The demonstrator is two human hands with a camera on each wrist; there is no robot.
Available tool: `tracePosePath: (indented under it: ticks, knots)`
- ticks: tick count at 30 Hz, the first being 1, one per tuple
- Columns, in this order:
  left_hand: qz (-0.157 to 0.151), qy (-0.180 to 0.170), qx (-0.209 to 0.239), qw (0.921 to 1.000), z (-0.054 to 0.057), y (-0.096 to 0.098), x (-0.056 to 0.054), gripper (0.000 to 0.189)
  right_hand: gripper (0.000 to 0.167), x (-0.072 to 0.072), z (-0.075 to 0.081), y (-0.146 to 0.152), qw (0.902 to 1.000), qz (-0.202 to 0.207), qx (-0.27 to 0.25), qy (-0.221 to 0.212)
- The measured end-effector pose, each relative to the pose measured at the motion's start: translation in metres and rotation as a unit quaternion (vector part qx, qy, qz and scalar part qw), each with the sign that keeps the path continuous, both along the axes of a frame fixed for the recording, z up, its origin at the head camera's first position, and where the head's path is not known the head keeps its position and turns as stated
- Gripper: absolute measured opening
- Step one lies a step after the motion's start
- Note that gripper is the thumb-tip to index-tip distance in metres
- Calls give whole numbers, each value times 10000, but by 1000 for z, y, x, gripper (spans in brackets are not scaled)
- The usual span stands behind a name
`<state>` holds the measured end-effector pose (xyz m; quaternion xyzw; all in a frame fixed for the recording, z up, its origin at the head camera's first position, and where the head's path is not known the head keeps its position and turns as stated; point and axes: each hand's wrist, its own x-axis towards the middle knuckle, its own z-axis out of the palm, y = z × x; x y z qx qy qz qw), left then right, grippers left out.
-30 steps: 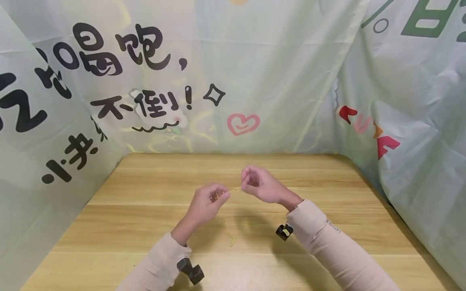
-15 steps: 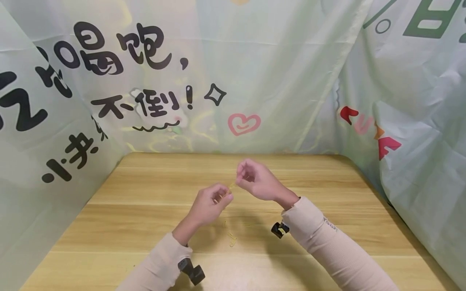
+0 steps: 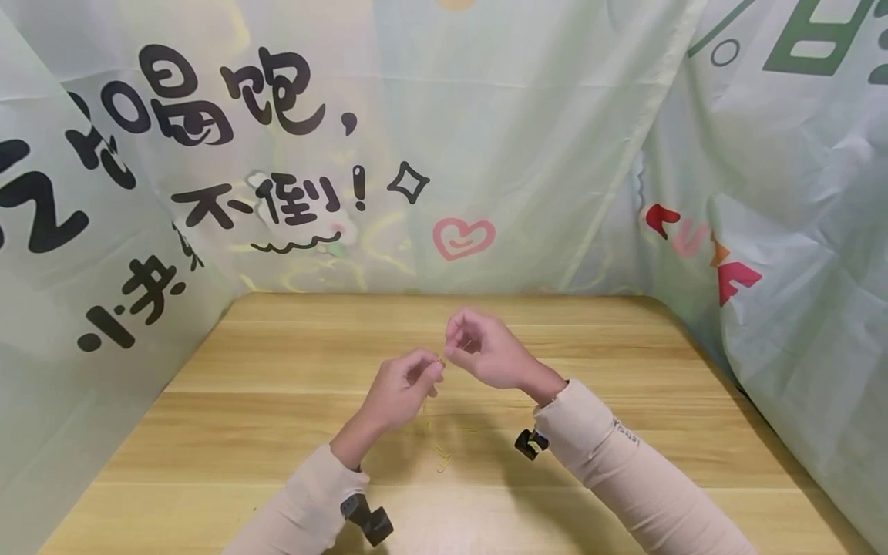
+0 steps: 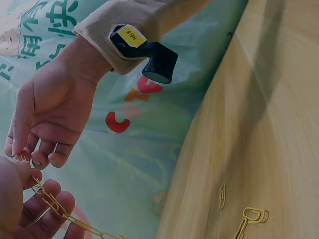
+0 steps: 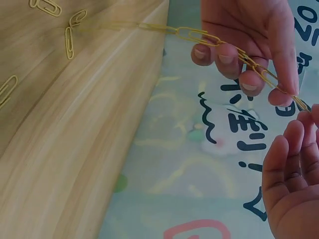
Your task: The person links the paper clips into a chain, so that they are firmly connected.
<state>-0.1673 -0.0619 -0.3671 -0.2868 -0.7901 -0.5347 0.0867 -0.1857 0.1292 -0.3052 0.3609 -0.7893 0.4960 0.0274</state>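
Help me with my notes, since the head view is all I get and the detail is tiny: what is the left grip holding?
Observer: A chain of linked paper clips, clear in both wrist views.
Operator: I see mostly the back of the left grip. Where does the chain run past the thumb?
Observer: Across the palm side of the other fingers, as the right wrist view shows.
Operator: And the yellow bits on the table?
Observer: One is a lone clip, plain in the left wrist view.
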Motion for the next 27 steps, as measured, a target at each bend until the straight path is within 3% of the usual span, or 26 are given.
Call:
tracePosePath:
  ticks: [7,14,20,27]
  knots:
    - [236,-115,129,9996,4,-3,1,18,7,-1,-9,5,9999,-135,-84,-20]
    - [474,-88,334,9983,3,-10,0,16,7,-4,-31,12,9982,-262,539,-79]
    - [531,-102,392,9978,7,-13,0,17,5,-5,-55,8,9915,166,1285,-110]
    - [517,2,629,9967,9,-15,-1,14,4,2,-78,0,9748,619,2049,-629]
